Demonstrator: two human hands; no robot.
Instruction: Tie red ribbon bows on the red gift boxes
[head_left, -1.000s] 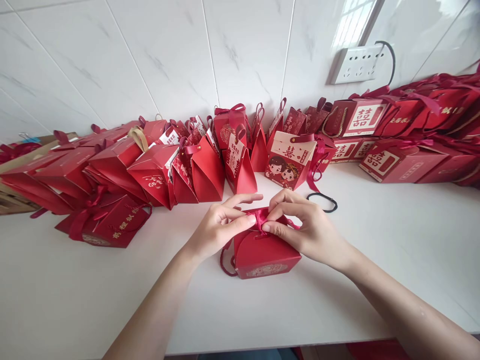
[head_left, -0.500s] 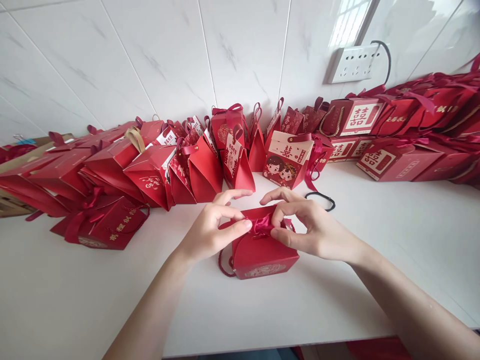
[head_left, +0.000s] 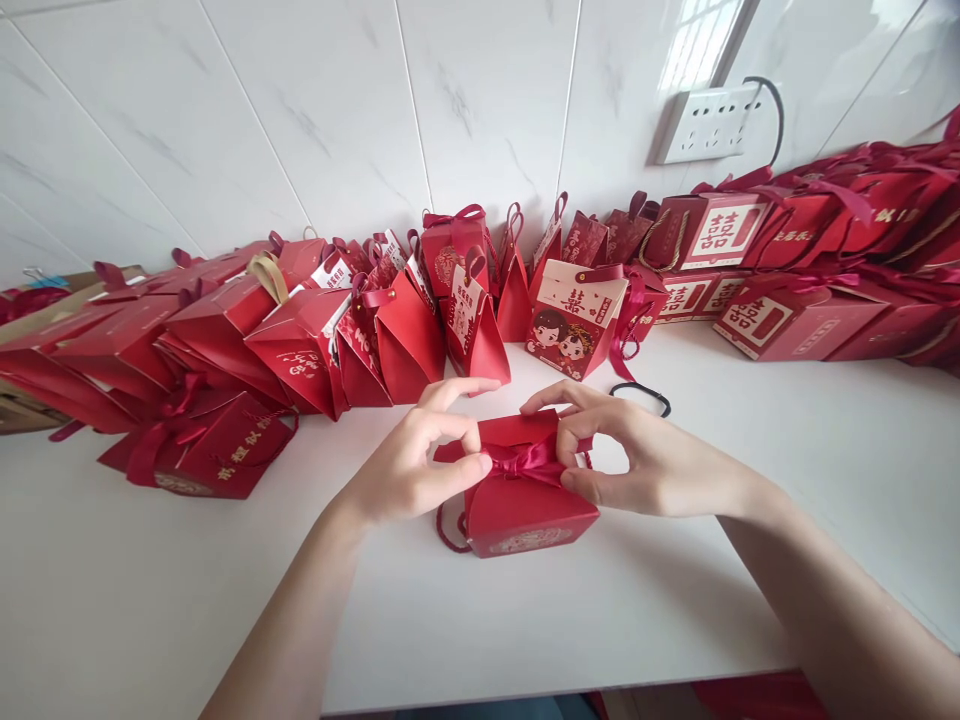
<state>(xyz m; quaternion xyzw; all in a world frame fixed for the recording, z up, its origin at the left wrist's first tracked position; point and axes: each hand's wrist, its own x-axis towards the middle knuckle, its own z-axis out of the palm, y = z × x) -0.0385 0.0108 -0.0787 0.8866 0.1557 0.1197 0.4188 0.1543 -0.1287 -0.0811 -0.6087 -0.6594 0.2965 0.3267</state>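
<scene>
A red gift box (head_left: 529, 512) with a pale round print on its near face stands on the white table in front of me. Across its top lies a crimson satin ribbon (head_left: 525, 460), knotted in the middle. My left hand (head_left: 424, 455) pinches the ribbon's left side between thumb and index finger. On the other side my right hand (head_left: 630, 455) pinches the ribbon's right side, also with thumb and index finger. A twisted red cord handle (head_left: 444, 530) hangs down at the box's left; part of a cord also shows behind my right fingers.
Red gift boxes (head_left: 409, 335) line the wall in a row; more boxes (head_left: 795, 320) are stacked at the right. One ribboned box (head_left: 225, 450) lies at the left. A black elastic loop (head_left: 649, 398) sits beyond my right hand. A power strip (head_left: 712, 125) is on the wall.
My hands have moved slightly apart, pulling the ribbon outward. The bunched ribbon now shows as a tighter knot with its sides spread. The box stays in place.
</scene>
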